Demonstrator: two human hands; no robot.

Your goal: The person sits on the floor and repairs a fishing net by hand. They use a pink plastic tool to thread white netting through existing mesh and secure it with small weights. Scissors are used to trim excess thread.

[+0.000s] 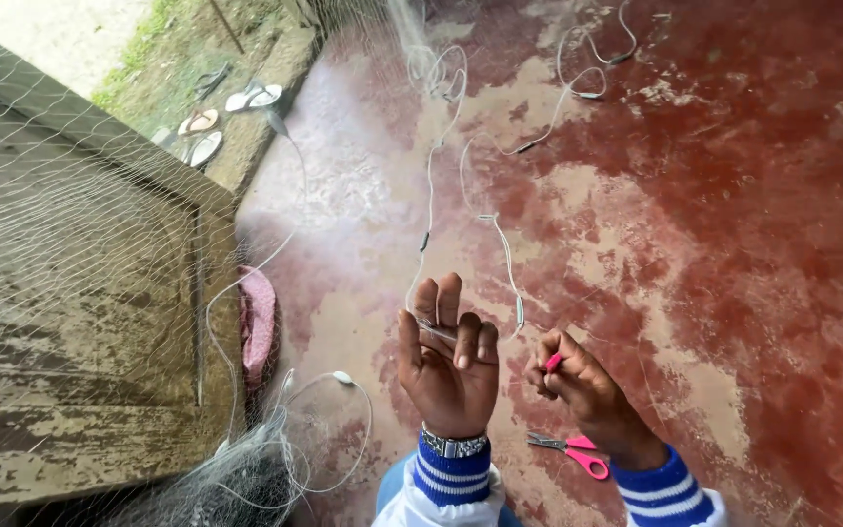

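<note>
My left hand [449, 361] is raised palm-up with fingers curled around a thin white line [504, 249] of a fishing net; the line crosses my fingers. My right hand [582, 388] sits just to its right, pinching a small pink tool [553, 362] between thumb and fingers. The white line, with small dark weights along it, loops away over the red floor [734, 215] toward the top of the view. Fine mesh netting [70, 244] hangs at the left. Both wrists wear blue-and-white striped cuffs, and the left has a metal watch.
Pink-handled scissors [570, 451] lie on the floor below my right hand. A worn wooden panel [80, 322] stands at the left behind the mesh, with a pink cloth [258, 322] beside it. Several sandals [226, 112] lie by the floor's edge near grass. Bunched net [246, 473] is at bottom left.
</note>
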